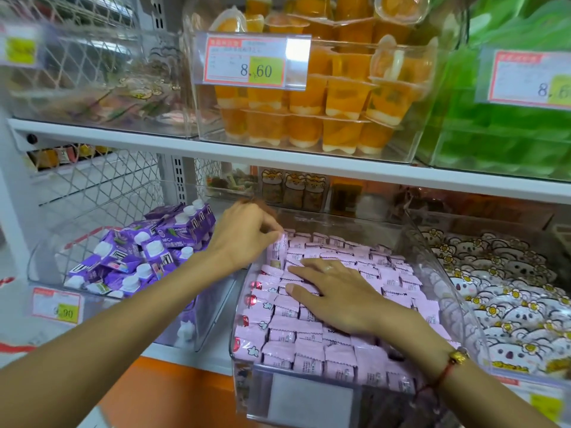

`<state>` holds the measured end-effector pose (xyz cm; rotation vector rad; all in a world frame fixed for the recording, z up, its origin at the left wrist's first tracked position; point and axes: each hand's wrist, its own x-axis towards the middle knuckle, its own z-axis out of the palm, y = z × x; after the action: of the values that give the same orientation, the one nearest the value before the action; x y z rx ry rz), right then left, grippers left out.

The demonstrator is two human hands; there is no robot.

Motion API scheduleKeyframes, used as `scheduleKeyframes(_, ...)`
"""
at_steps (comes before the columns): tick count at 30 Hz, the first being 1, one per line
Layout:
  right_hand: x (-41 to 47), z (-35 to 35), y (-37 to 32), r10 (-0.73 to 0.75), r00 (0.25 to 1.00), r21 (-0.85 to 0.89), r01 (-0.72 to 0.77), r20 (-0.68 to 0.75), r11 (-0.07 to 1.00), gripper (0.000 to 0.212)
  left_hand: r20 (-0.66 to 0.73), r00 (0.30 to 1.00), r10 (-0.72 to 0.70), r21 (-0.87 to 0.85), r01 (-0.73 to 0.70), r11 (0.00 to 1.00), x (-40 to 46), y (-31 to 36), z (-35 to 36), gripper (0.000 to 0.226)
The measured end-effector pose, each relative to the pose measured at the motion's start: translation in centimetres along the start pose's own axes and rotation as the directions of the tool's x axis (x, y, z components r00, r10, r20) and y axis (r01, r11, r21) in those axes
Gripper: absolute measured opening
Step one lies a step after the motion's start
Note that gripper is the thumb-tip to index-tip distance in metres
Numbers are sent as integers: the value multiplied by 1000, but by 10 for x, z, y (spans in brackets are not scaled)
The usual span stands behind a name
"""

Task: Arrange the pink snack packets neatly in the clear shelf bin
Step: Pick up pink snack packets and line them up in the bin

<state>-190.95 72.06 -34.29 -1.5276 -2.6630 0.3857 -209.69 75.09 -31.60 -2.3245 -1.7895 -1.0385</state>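
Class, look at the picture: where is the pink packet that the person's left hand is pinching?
The pink packet stands upright at the clear bin's far left corner, pinched by the left hand, just beyond the right hand.

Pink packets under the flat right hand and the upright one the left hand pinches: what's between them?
Head view: only more pink packets in rows fill the stretch between the right hand and the upright packet in the left hand.
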Motion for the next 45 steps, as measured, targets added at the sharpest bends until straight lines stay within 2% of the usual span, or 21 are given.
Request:
scheduleKeyframes(3,-1,3,0,1,1000,-4,-1,2,1000,58,-144,987,-76,-239,40,970,-13,-4,2,12)
scheduleKeyframes(6,-3,4,-1,8,1000,-1,-8,-10,1000,57,-235,962,-136,-497,1,868,-25,1,-1,14)
scheduleKeyframes(10,-5,0,-3,21,1000,21,-20,-22,1000,55,-347,896,-277,-678,-36,734,-28,11,-13,11)
scheduleKeyframes(12,-5,-1,-7,19,995,80,-11,-101,997,52,-362,847,-390,-750,-16,661,-29,13,-19,9)
scheduleKeyframes(14,-5,-2,-16,74,965,332,15,-253,943,46,-307,807,-504,-819,46,572,-30,14,-24,9)
scheduleKeyframes(16,-7,-6,-27,167,908,579,96,-384,809,56,-214,772,-598,-886,104,452,-31,14,-26,10)
scheduleKeyframes(18,-8,-9,-33,125,854,553,209,-505,807,74,-118,745,-656,-931,147,334,-33,17,-27,11)
scheduleKeyframes(19,-8,-10,-36,66,827,503,274,-558,820,75,-66,738,-672,-949,160,270,-33,20,-27,13)
scheduleKeyframes(21,-8,-13,-40,-51,747,403,413,-662,817,59,25,743,-669,-970,179,162,-35,26,-28,20)
scheduleKeyframes(23,-11,-16,-43,-54,690,435,512,-722,741,37,88,750,-655,-971,212,112,-37,29,-28,20)
scheduleKeyframes(25,-15,-21,-46,-4,702,535,546,-712,645,27,118,748,-653,-956,263,129,-37,27,-31,17)
scheduleKeyframes(27,-18,-26,-47,91,764,669,493,-638,557,22,130,762,-634,-936,305,175,-37,23,-32,15)
scheduleKeyframes(29,-19,-30,-48,227,874,873,338,-430,352,27,145,810,-568,-922,318,219,-36,21,-34,16)
scheduleKeyframes(30,-19,-32,-47,271,913,941,246,-306,232,32,150,839,-523,-912,321,254,-35,20,-34,20)
scheduleKeyframes(32,-19,-33,-44,307,940,988,123,-147,96,34,178,897,-404,-894,320,315,-33,19,-37,23)
scheduleKeyframes(35,-19,-33,-40,309,949,996,75,-58,-43,34,252,951,-178,-900,298,318,-34,15,-41,35)
scheduleKeyframes(37,-18,-34,-36,313,948,995,74,-50,-63,37,269,958,-104,-882,288,374,-34,10,-41,47)
scheduleKeyframes(39,-18,-34,-35,297,953,996,76,-60,-45,42,257,961,-105,-854,276,442,-35,7,-41,43)
scheduleKeyframes(41,-17,-33,-34,255,963,994,99,-85,-40,46,252,957,-140,-852,288,437,-34,5,-41,34)
scheduleKeyframes(43,-15,-32,-35,234,961,986,162,-146,-49,42,256,954,-158,-849,300,434,-34,4,-39,30)
scheduleKeyframes(45,-13,-32,-36,245,940,969,248,-238,-9,36,262,949,-173,-852,312,420,-34,4,-38,31)
